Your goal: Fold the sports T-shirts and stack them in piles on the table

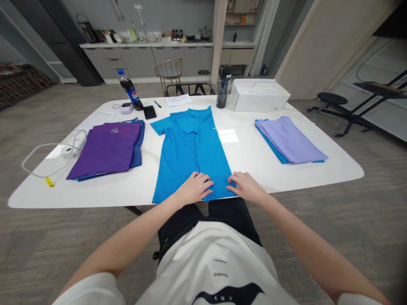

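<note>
A blue T-shirt lies on the white table in front of me, collar toward the far side. Its left sleeve is spread out, while the right side is folded inward along a lengthwise edge, and no right sleeve shows. My left hand rests on the cloth near the bottom hem, fingers slightly bent and apart. At the hem's right corner, my right hand has its thumb and fingertips closed on the shirt's edge.
Folded purple shirts lie at left beside a white cable. A lavender shirt tops a pile at right. Toward the back stand a cola bottle, a dark drink bottle and a white box; a black wallet-like item lies nearby.
</note>
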A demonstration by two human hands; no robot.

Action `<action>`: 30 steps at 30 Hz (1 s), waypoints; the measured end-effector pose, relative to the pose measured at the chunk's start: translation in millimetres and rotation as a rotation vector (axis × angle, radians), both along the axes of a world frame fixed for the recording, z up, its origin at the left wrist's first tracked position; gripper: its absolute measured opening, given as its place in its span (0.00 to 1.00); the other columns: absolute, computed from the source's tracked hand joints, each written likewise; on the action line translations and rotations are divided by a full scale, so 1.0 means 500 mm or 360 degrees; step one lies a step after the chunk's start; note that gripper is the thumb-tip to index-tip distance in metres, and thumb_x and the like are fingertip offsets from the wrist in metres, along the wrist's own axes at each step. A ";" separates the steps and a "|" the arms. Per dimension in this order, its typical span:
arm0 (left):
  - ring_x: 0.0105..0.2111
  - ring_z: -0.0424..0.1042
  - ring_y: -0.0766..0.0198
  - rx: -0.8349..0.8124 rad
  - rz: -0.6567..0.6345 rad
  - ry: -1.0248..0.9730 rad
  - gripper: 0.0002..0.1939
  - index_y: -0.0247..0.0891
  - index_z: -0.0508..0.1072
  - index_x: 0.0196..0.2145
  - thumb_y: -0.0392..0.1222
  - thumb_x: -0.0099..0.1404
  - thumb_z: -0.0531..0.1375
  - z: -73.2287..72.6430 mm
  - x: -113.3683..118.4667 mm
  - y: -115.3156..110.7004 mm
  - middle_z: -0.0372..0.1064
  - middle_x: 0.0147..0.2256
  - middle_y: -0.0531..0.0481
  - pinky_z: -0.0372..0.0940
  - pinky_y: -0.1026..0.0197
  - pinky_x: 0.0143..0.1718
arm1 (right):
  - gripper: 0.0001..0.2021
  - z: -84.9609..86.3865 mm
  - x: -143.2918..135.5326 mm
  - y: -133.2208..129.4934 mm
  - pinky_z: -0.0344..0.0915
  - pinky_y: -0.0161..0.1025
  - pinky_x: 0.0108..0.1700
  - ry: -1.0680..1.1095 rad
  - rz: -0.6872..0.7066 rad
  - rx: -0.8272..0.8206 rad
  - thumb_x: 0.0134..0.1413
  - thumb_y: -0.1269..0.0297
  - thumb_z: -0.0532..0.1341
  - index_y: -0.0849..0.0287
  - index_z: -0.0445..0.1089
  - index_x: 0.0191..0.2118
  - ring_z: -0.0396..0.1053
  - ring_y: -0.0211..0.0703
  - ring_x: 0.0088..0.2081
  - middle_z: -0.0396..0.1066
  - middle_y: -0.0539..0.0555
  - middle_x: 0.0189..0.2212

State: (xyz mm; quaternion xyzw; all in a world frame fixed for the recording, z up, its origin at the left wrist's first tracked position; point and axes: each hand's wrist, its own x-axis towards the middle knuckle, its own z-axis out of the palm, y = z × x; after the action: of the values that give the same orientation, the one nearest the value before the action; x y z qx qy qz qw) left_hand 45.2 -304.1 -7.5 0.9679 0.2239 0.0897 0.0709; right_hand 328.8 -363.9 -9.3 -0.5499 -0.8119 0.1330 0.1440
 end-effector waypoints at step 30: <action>0.72 0.49 0.52 -0.0197 0.0497 -0.0080 0.31 0.49 0.56 0.71 0.60 0.76 0.47 -0.048 0.043 0.210 0.51 0.72 0.46 0.40 0.38 0.72 | 0.30 -0.083 -0.111 0.650 0.39 0.63 0.72 -0.0287 -0.0217 0.0131 0.72 0.46 0.45 0.49 0.54 0.73 0.44 0.57 0.73 0.48 0.54 0.74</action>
State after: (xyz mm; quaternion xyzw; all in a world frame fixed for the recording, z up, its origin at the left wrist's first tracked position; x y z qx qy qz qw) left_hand 66.6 -199.3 -31.8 0.9125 0.3749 0.1098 0.1210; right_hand 273.3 -38.6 -51.1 -0.6071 -0.7871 0.0393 0.1014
